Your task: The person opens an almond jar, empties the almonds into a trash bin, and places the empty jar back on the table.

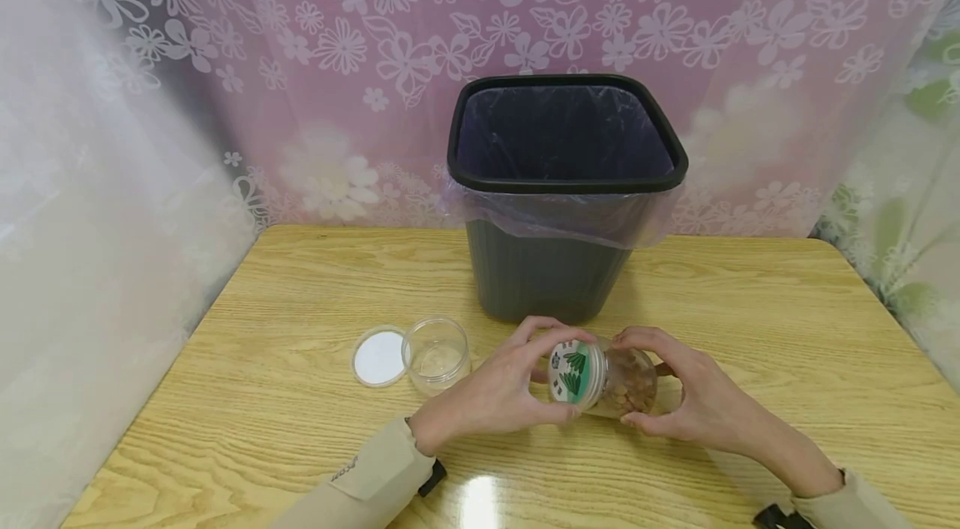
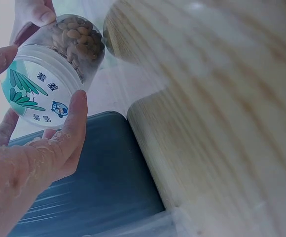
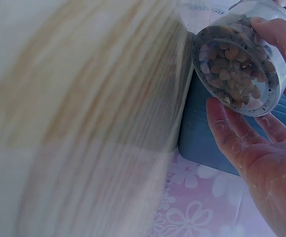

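A clear plastic jar (image 1: 628,389) of small brown seeds or nuts lies tipped on its side between my hands, its lid facing left. My left hand (image 1: 504,386) grips the screw lid (image 1: 567,372), which is white and green with leaf drawings and dark lettering. The lid sits on the jar in the left wrist view. Around the lower part of the jar are the fingers and thumb of my right hand (image 1: 705,400). Through the clear base (image 3: 234,74), the right wrist view shows the brown pieces gathered inside. Whether the jar touches the table is unclear.
A clear open jar (image 1: 437,356) stands left of my left hand, beside a round lid with a white face (image 1: 379,357). Behind the hands is a dark bin (image 1: 551,262) with a plastic liner. All stand on a wood-grain table (image 1: 300,429), with a floral curtain (image 1: 360,79) behind.
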A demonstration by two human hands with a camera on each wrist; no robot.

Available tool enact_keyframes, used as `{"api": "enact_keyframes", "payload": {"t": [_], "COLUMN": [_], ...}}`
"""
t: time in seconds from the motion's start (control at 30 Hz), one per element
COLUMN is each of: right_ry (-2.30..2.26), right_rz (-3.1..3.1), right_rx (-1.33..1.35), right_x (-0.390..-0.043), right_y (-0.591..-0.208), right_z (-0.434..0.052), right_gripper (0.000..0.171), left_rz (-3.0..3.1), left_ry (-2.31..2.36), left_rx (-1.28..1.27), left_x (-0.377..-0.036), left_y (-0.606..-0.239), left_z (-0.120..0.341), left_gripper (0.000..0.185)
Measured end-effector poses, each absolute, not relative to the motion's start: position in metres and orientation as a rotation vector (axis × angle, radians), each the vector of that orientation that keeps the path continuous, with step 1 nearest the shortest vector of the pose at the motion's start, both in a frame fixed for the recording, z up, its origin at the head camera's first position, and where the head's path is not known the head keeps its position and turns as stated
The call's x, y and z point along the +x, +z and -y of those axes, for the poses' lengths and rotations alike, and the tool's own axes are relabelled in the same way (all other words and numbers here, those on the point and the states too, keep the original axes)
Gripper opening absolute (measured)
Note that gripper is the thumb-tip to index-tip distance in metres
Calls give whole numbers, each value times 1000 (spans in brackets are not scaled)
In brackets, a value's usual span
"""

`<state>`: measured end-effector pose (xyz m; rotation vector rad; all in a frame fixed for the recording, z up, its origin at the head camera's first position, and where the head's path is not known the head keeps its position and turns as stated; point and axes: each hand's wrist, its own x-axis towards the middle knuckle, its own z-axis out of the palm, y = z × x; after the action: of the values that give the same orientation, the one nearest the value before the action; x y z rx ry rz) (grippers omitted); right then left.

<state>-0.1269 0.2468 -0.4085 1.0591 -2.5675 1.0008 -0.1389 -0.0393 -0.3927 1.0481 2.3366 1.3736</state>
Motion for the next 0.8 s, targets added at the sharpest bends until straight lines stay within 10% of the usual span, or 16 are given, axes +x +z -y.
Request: {"api": "enact_keyframes", "payload": {"t": [0.8], "right_ry": [1016], "right_rz": [2582], "right_rx": [1073], "right_x": [-128], "right_y": [-406], "right_z": [-247], "right_gripper": [89], "left_rz": [-2345], "left_ry": [1357], "left_rx": [1062], "left_x": [-141], "left_y": [-394], "left_z": [41], "left_gripper": [85]}}
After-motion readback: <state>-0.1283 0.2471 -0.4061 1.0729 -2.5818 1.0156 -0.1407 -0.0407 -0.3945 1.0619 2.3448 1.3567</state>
